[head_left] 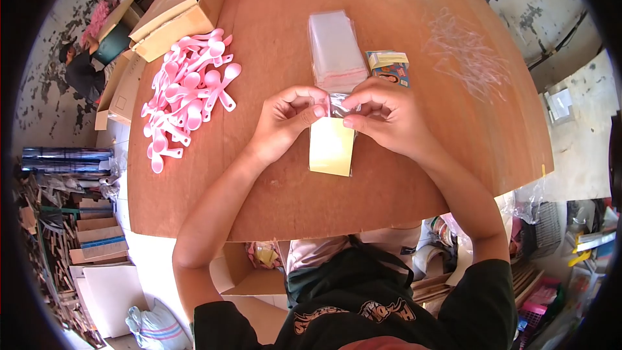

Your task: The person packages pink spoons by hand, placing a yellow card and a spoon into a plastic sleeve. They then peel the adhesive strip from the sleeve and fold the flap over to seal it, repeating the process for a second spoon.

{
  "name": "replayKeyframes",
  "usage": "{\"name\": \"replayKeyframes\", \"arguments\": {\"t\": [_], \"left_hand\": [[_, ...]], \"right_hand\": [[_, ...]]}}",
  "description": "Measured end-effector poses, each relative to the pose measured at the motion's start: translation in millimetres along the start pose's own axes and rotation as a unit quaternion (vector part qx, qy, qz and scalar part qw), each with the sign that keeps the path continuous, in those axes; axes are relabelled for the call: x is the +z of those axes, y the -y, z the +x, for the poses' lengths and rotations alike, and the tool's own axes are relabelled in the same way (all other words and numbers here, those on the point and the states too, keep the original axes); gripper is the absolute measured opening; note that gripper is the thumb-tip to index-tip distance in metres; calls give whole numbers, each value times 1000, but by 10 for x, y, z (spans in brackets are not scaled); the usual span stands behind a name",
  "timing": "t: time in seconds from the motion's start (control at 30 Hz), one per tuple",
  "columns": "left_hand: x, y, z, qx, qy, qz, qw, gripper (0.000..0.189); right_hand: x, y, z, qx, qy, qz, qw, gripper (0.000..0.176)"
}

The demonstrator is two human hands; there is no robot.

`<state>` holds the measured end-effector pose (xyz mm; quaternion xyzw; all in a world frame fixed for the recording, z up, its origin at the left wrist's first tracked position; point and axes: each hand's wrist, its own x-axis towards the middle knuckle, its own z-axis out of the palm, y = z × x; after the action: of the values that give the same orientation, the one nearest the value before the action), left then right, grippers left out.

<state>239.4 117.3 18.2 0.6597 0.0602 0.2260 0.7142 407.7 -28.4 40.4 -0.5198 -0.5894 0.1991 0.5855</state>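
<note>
A clear plastic bag with a pale yellow card in it hangs between my hands over the table. My left hand pinches the left side of the bag's upper end between thumb and fingers. On the other side, my right hand has its thumb and fingertips closed on the same end. Just beyond lies a stack of clear plastic bags. A small pile of printed cards sits beside that stack, partly behind my right hand.
Pink plastic spoons are heaped on the left of the wooden table, near a cardboard box. Thin clear plastic strips lie scattered at the right. Another person is at the far left.
</note>
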Motion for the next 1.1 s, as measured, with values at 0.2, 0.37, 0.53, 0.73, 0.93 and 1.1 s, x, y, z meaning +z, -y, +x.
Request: {"name": "replayKeyframes", "arguments": {"t": [0.2, 0.37, 0.53, 0.73, 0.93, 1.1], "left_hand": [[-13, -340, -92, -6, -2, -25, 1000, 40], [83, -1140, -1068, -123, 198, 150, 961, 30], [361, -597, -2036, -333, 437, 242, 799, 29], [314, -218, -2759, -496, 331, 473, 649, 49], [776, -731, -1824, -236, 392, 290, 841, 36], [766, -1058, -1021, -49, 327, 313, 890, 27]], "right_hand": [[-37, 107, 15, 9, -21, 62, 998, 24], [-107, 77, 8, 7, -90, 52, 995, 21], [-140, 94, -6, -1, -84, -42, 996, 18], [-10, -60, -43, -124, -71, -345, 928, 35], [102, -376, 30, -60, 7, -533, 844, 58], [79, -388, 13, -78, -3, -539, 838, 60]]}}
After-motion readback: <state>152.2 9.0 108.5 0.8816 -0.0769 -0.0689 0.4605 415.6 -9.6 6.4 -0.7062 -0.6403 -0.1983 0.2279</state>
